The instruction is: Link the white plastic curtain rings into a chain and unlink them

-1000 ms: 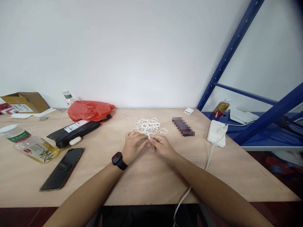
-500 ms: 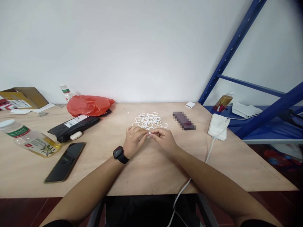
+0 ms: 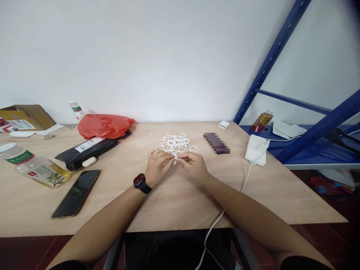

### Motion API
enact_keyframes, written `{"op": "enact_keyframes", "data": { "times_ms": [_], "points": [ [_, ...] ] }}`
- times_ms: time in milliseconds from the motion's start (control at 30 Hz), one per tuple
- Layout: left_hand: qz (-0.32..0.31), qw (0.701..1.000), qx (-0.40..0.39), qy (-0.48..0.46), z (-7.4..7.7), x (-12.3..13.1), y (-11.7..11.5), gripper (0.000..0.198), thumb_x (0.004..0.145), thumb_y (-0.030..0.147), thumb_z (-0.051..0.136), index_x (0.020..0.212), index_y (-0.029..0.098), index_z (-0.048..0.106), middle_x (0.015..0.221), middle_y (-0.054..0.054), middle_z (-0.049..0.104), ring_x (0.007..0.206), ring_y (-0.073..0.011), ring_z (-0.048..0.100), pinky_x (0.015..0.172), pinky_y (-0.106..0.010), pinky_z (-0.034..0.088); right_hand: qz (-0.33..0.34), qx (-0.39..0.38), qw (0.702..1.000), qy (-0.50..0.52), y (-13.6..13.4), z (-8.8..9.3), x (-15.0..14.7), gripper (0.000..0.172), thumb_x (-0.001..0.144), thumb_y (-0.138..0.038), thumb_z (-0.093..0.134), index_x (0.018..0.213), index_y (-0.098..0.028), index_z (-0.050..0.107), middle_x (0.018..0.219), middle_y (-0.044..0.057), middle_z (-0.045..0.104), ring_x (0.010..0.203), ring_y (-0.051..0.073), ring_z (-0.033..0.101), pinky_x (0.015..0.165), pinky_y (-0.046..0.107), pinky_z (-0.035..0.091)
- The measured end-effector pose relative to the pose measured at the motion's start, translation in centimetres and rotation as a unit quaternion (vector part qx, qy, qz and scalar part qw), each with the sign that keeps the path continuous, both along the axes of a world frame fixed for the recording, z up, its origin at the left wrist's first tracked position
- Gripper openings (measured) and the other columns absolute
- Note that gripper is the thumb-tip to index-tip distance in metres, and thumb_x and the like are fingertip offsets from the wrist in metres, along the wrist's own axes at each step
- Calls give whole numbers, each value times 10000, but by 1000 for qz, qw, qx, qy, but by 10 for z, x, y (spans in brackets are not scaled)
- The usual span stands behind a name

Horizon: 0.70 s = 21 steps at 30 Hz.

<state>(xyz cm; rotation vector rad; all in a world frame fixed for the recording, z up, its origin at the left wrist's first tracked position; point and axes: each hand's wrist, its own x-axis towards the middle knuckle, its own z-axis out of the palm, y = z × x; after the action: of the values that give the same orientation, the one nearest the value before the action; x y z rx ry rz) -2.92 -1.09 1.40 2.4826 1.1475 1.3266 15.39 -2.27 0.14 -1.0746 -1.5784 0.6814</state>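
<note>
Near the middle of the table lies a loose pile of white plastic rings (image 3: 177, 142), several of them overlapping. Just in front of the pile, my left hand (image 3: 159, 167) is closed, its thumb and fingertips pinching a small white plastic piece (image 3: 176, 160). From the other side my right hand (image 3: 194, 167) pinches the same piece, so the fingertips of both hands almost meet. Most of the piece is covered by the fingers, and whether it is one of the rings I cannot tell. A black watch (image 3: 142, 183) is on my left wrist.
On the left are a phone (image 3: 76, 193), a clear bottle (image 3: 36, 168), a white oval case (image 3: 89, 161), a black parcel (image 3: 90, 150) and a red bag (image 3: 105, 125). To the right are a blurred dark item (image 3: 216, 143) and a white power strip (image 3: 255, 150) with its cable.
Slightly more of the small white piece shows below the fingertips. Both hands keep their pinch in nearly the same place. The whole view has shifted a little.
</note>
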Motion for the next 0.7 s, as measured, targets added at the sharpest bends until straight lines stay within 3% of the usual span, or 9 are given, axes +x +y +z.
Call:
{"op": "enact_keyframes", "data": {
  "times_ms": [300,700],
  "points": [
    [6,1000,-13,22,2,1,0,188,899,355,587,795,237,688,843,-12,730,858,-186,604,895,-407,361,-8,23,998,-56,1,1,-1,148,821,-331,655,821,-209,738,645,3,684,543,125,564,547,250,462],
    [6,1000,-12,10,-2,2,2,181,906,348,593,793,231,672,825,-9,723,857,-185,616,879,-401,378,15,-2,1000,-23,1,-1,-4,120,840,-297,621,808,-201,685,707,12,683,613,143,625,574,252,497]
  ]
}}
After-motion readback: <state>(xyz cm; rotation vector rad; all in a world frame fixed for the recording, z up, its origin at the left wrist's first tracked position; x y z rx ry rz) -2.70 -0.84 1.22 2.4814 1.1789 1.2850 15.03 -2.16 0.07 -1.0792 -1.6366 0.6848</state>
